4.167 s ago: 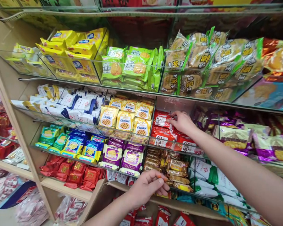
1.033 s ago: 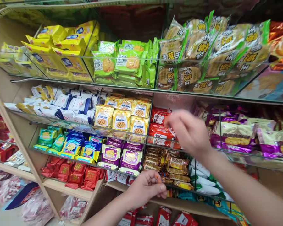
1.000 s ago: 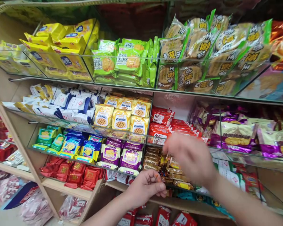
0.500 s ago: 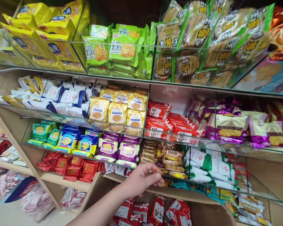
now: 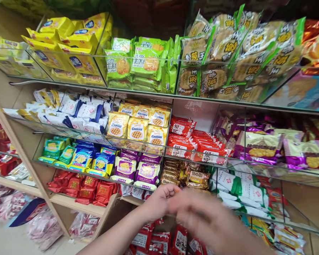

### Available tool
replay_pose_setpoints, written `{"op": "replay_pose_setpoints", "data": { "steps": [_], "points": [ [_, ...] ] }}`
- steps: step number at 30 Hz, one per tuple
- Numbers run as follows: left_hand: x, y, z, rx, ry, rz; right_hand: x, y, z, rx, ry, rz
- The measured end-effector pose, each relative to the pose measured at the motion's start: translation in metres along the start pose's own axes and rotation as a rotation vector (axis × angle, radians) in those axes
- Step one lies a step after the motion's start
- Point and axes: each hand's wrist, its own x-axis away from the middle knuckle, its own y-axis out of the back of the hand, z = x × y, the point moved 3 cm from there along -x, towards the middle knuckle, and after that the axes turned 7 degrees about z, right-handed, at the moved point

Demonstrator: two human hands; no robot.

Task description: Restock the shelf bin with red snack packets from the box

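My left hand [image 5: 159, 202] reaches in from the bottom over an open cardboard box [image 5: 112, 211], its fingers curled inward. Whether anything is inside those fingers is hidden. Smeared by motion, my right hand [image 5: 206, 221] comes from the lower right and overlaps the left hand's fingertips; its grip cannot be made out. Below both hands, red-and-white snack packets [image 5: 180, 239] lie loose in the box. Similar red packets [image 5: 182, 146] are stacked in a middle-shelf compartment above.
Glass-fronted shelves hold yellow bags [image 5: 77, 58], green biscuit packs [image 5: 146, 62], cookie packs [image 5: 138, 128], purple packs [image 5: 263, 147] and brown bars [image 5: 198, 177]. A glass edge [image 5: 215, 99] runs across above the hands. Bagged goods [image 5: 44, 225] rest at the lower left.
My right hand has come into view from the lower right and met my left hand, which stays nearly in place. The view has shifted slightly, so the shelves appear lower and further right.
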Motion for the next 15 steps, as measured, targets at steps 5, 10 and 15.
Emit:
{"op": "replay_pose_setpoints", "data": {
  "steps": [5,10,15],
  "points": [
    [0.0,0.0,0.001,-0.01,0.024,-0.018,-0.069,0.099,-0.058,0.203,-0.361,-0.52],
    [0.001,0.001,0.004,-0.002,0.021,-0.018,-0.129,0.115,-0.097,0.234,-0.523,-0.339],
    [0.0,0.002,0.007,-0.006,0.027,0.02,-0.14,0.112,-0.096,0.313,-0.546,-0.34]
  ]
}}
